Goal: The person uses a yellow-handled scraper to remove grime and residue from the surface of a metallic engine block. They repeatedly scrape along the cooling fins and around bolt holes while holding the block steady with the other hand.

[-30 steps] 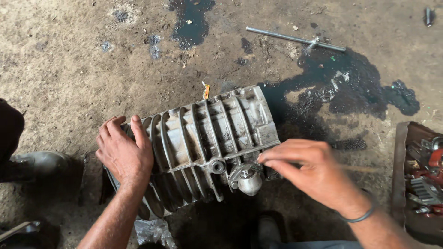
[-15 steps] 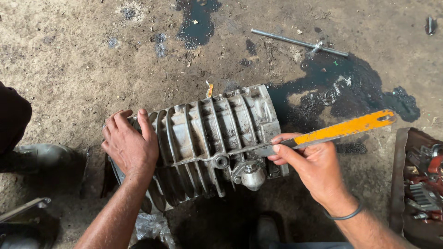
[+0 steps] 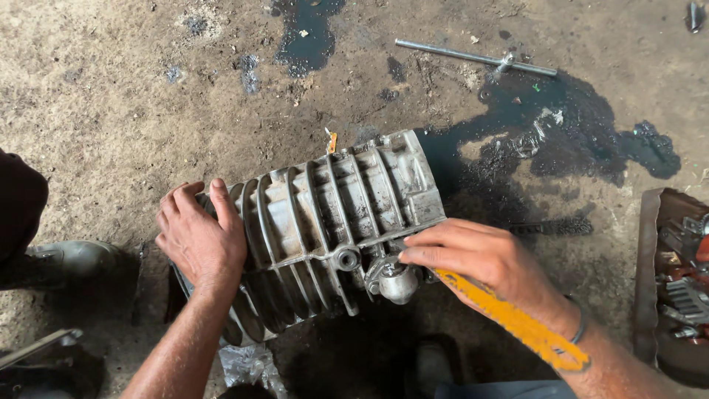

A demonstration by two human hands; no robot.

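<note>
finned engine casing (image 3: 325, 229) sits on the oily dirt floor (image 3: 133, 96); left hand (image 3: 198, 240) presses flat on its left end to steady it, right hand (image 3: 480, 258) grips an orange-handled tool (image 3: 509, 318) at its lower right fitting

Dull ribbed cast-metal casing (image 3: 332, 222); worn yellow tool (image 3: 509, 318); rough, oil-stained concrete floor (image 3: 148, 96)

The dirty floor (image 3: 133, 96) holds a ribbed metal engine part (image 3: 325, 214) in the middle, a dark oil puddle (image 3: 583, 125) and a metal rod (image 3: 473, 57) farther back.
</note>
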